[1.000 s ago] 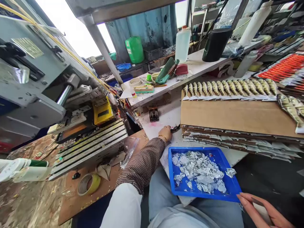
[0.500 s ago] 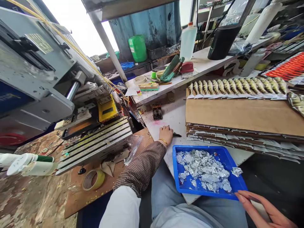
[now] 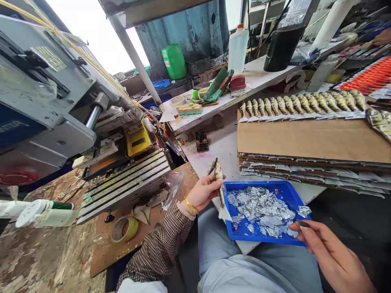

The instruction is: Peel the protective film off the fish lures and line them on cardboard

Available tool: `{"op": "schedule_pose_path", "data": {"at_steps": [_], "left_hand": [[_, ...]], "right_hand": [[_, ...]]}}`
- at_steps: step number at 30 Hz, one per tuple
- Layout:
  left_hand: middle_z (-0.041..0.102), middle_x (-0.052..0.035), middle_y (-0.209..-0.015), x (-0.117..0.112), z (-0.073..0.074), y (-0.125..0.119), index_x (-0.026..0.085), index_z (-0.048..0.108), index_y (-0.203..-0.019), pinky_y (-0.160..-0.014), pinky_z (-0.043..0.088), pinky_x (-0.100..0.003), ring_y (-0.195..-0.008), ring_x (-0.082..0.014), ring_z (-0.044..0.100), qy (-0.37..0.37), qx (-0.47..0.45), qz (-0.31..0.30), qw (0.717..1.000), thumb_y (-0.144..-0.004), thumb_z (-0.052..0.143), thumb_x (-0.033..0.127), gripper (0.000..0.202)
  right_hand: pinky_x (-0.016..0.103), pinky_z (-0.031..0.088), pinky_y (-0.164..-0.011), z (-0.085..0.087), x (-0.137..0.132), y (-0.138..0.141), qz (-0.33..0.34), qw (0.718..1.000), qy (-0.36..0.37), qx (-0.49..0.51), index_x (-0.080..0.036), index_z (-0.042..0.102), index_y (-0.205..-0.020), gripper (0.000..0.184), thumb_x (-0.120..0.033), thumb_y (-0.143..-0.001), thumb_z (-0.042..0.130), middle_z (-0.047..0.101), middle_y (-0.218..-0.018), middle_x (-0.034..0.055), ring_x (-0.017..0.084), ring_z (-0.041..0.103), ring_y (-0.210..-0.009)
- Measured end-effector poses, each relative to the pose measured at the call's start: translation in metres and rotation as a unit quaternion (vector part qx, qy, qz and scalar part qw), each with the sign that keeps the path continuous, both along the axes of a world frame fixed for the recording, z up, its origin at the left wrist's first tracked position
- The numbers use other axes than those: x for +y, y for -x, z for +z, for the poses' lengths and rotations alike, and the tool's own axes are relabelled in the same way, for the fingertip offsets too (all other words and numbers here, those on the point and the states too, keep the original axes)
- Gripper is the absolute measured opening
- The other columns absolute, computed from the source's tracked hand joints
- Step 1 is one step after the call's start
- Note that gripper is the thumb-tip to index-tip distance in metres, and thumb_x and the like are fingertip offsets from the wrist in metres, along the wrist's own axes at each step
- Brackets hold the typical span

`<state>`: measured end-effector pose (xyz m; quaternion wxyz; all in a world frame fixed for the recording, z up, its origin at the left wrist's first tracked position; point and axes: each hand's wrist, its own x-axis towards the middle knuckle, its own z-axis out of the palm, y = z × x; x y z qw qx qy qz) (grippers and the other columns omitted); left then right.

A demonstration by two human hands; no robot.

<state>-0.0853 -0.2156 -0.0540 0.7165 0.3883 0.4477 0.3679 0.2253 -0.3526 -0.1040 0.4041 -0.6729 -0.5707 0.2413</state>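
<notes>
My left hand (image 3: 204, 193) is closed around a fish-shaped lure (image 3: 218, 175), pale with dark markings, held upright with a white tab at its lower end. A second dark striped piece (image 3: 211, 167) shows just behind it; whether the two are joined I cannot tell. Below and right lies a blue tray (image 3: 265, 185) full of crumpled silver foil scraps (image 3: 259, 209). My right hand (image 3: 326, 248) is pinched at the tray's near right corner, with a small dark flat piece (image 3: 303, 224) showing at the fingertips.
Stacked cardboard sheets (image 3: 293, 140) carry a row of striped fish lures (image 3: 299, 103) at right. A black phone-like object (image 3: 201, 141) lies on the white table. A machine with a slotted metal bed (image 3: 125, 185) and a tape roll (image 3: 124, 229) are on the left.
My left hand has come back from the table surface and turned over, now raising the fish lure beside the tray. My right hand has moved slightly up and left over the tray's corner.
</notes>
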Motion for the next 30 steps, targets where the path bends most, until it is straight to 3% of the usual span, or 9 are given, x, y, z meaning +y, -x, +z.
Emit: {"op": "schedule_pose_path", "data": {"at_steps": [2,5,10,17,22,30], "left_hand": [[0.068,-0.0041,-0.087,-0.021,0.003,-0.009,0.015,0.076,-0.099,-0.077,0.052,-0.025,-0.074,-0.0107,0.062,0.06,-0.088,0.016,0.994,-0.063,0.093,0.042,0.047],[0.067,-0.0025,-0.082,-0.045,0.004,-0.03,0.015,0.078,-0.097,-0.074,0.051,-0.022,-0.07,-0.0085,0.06,0.104,-0.133,0.018,0.986,-0.063,0.094,0.036,0.042],[0.066,-0.0025,-0.081,-0.068,0.001,-0.063,0.014,0.079,-0.103,-0.077,0.051,-0.023,-0.07,-0.0083,0.061,0.143,-0.2,-0.028,0.969,-0.061,0.095,0.031,0.049],[0.06,-0.0004,-0.071,-0.082,-0.006,-0.083,0.014,0.077,-0.11,-0.06,0.049,-0.023,-0.058,-0.0085,0.056,0.154,-0.209,-0.065,0.964,-0.073,0.087,0.042,0.047],[0.058,-0.0006,-0.069,-0.089,-0.008,-0.089,0.011,0.076,-0.108,-0.058,0.049,-0.023,-0.057,-0.0089,0.054,0.165,-0.2,-0.069,0.963,-0.073,0.087,0.042,0.048],[0.055,-0.0004,-0.069,-0.094,-0.009,-0.09,0.007,0.074,-0.11,-0.055,0.05,-0.023,-0.057,-0.0081,0.051,0.178,-0.224,-0.065,0.956,-0.077,0.084,0.04,0.048]], "right_hand": [[0.02,0.063,-0.059,0.008,0.008,0.008,0.046,0.999,-0.003,0.015,-0.024,0.071,-0.093,0.045,-0.067,-0.092,0.056,0.08,-0.088,0.0059,0.021,0.077,-0.068],[0.023,0.063,-0.063,0.016,0.016,0.021,0.085,0.996,-0.027,0.009,-0.025,0.071,-0.096,0.042,-0.062,-0.097,0.052,0.08,-0.087,0.0053,0.021,0.077,-0.07],[0.026,0.062,-0.072,0.031,0.02,0.033,0.133,0.987,-0.08,-0.027,-0.027,0.072,-0.099,0.033,-0.051,-0.101,0.05,0.078,-0.088,0.0023,0.02,0.076,-0.075],[0.024,0.058,-0.064,0.038,0.014,0.034,0.126,0.988,-0.08,-0.033,-0.025,0.068,-0.1,0.03,-0.048,-0.102,0.049,0.076,-0.087,0.0009,0.015,0.071,-0.066],[0.024,0.057,-0.071,0.038,0.013,0.035,0.162,0.98,-0.111,-0.03,-0.024,0.068,-0.102,0.024,-0.04,-0.105,0.05,0.076,-0.093,0.0018,0.016,0.072,-0.075],[0.021,0.053,-0.067,0.036,0.01,0.033,0.19,0.976,-0.104,0.002,-0.024,0.068,-0.105,0.014,-0.029,-0.104,0.054,0.074,-0.092,-0.0008,0.013,0.069,-0.074]]}}
